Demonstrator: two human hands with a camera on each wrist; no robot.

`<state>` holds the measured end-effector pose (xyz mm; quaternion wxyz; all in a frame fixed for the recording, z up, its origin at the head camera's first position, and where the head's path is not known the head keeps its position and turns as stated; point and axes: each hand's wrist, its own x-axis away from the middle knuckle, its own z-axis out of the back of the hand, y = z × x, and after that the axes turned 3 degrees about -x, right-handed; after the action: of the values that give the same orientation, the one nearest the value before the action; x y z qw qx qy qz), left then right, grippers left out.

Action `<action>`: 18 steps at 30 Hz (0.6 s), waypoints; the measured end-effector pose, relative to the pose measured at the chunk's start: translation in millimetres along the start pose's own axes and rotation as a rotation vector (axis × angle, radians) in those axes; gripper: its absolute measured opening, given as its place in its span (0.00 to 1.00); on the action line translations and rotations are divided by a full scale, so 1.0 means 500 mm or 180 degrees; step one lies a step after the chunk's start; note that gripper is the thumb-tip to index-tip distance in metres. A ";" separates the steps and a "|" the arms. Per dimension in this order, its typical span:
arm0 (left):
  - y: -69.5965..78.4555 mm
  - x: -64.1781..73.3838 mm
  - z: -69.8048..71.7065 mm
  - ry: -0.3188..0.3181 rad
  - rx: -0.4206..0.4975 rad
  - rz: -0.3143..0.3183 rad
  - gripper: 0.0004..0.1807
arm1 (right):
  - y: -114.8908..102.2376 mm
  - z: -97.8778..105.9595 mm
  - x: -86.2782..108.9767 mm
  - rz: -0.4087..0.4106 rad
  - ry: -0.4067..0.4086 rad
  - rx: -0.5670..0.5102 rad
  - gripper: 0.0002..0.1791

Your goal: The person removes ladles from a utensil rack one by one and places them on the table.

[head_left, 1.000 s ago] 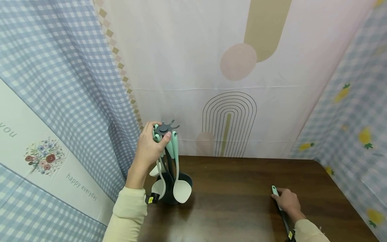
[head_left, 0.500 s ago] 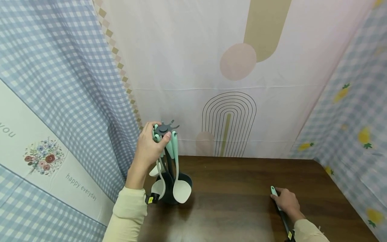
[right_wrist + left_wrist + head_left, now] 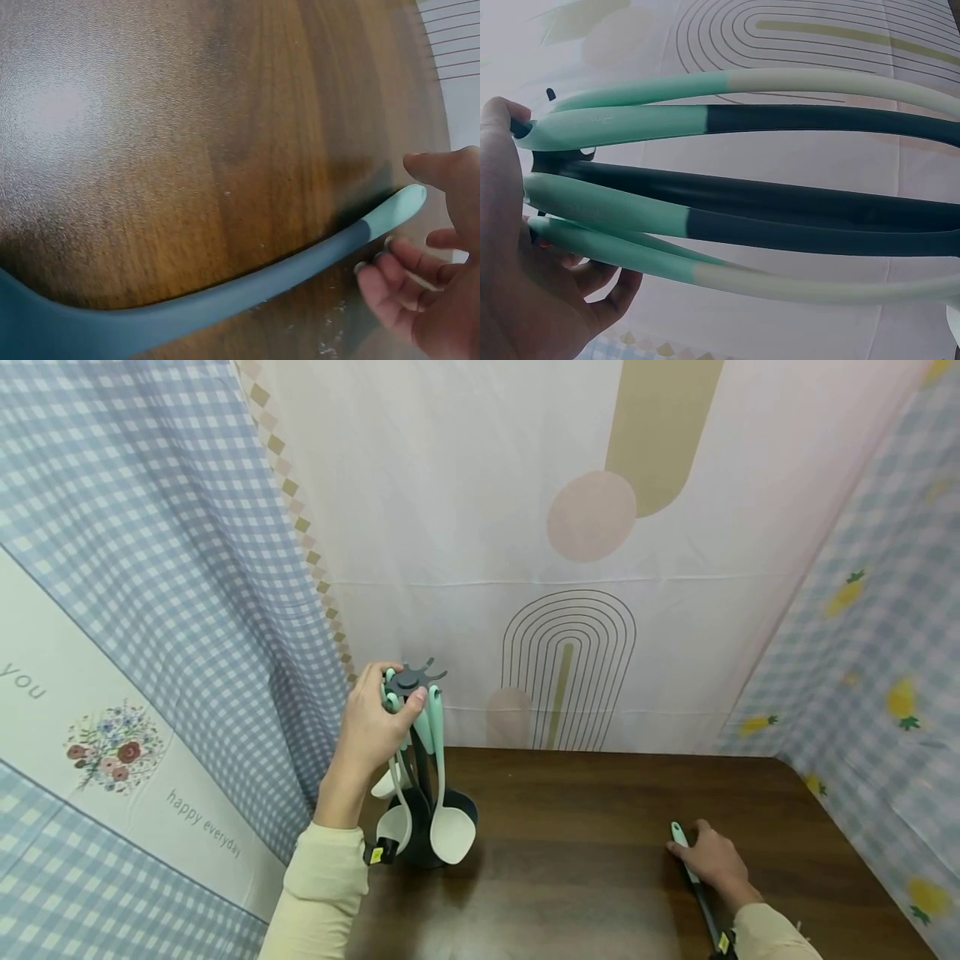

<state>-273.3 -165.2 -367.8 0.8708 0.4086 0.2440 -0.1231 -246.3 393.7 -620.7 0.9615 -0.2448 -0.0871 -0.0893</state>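
Steadily, the left hand [image 3: 372, 718] grips the hooked top of the utensil rack [image 3: 408, 681], unmoved this past second, with mint-handled utensils [image 3: 452, 835] hanging below. Farther right, the right hand [image 3: 712, 857] has loosened, its fingers now spread around the mint end of the dark utensil [image 3: 247, 292], which lies on the worktop [image 3: 562, 818] and looks released, though fingertip contact is unclear.

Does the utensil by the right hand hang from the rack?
No: the utensil lies on the wooden table, apart from the rack.
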 end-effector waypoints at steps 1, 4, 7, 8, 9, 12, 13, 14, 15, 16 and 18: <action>0.001 0.000 0.000 -0.0007 -0.0009 0.0005 0.36 | -0.002 0.004 0.002 0.0000 -0.0009 0.0008 0.55; 0.002 0.000 0.001 -0.0038 -0.0035 0.0038 0.37 | -0.007 0.015 0.007 -0.0009 -0.0040 0.0041 0.60; 0.004 0.001 0.001 -0.0074 -0.0050 0.0092 0.36 | -0.011 0.023 0.010 0.0058 -0.0045 0.0110 0.64; 0.004 0.001 0.001 -0.0081 -0.0047 0.0106 0.36 | -0.012 0.025 0.011 0.0093 -0.0029 0.0135 0.64; 0.004 0.001 0.001 -0.0087 -0.0044 0.0123 0.36 | -0.014 0.026 0.013 0.0131 -0.0005 0.0166 0.65; 0.007 0.002 0.002 -0.0102 -0.0031 0.0148 0.36 | -0.023 0.029 0.018 0.0213 0.0076 0.0244 0.66; 0.007 0.002 0.002 -0.0106 -0.0022 0.0152 0.36 | -0.026 0.030 0.020 0.0229 0.0099 0.0268 0.66; 0.008 0.002 0.002 -0.0105 -0.0013 0.0154 0.36 | -0.030 0.030 0.021 0.0257 0.0129 0.0299 0.66; 0.009 0.002 0.003 -0.0103 -0.0007 0.0153 0.36 | -0.034 0.030 0.023 0.0278 0.0148 0.0334 0.66; 0.010 0.002 0.004 -0.0104 -0.0002 0.0149 0.36 | -0.037 0.030 0.025 0.0295 0.0170 0.0363 0.66; 0.012 0.002 0.004 -0.0104 -0.0004 0.0142 0.36 | -0.042 0.030 0.028 0.0328 0.0227 0.0435 0.67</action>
<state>-269.4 -163.0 -363.1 0.8775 0.4113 0.2206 -0.1101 -239.0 381.2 -595.1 0.9818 -0.1795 -0.0459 -0.0421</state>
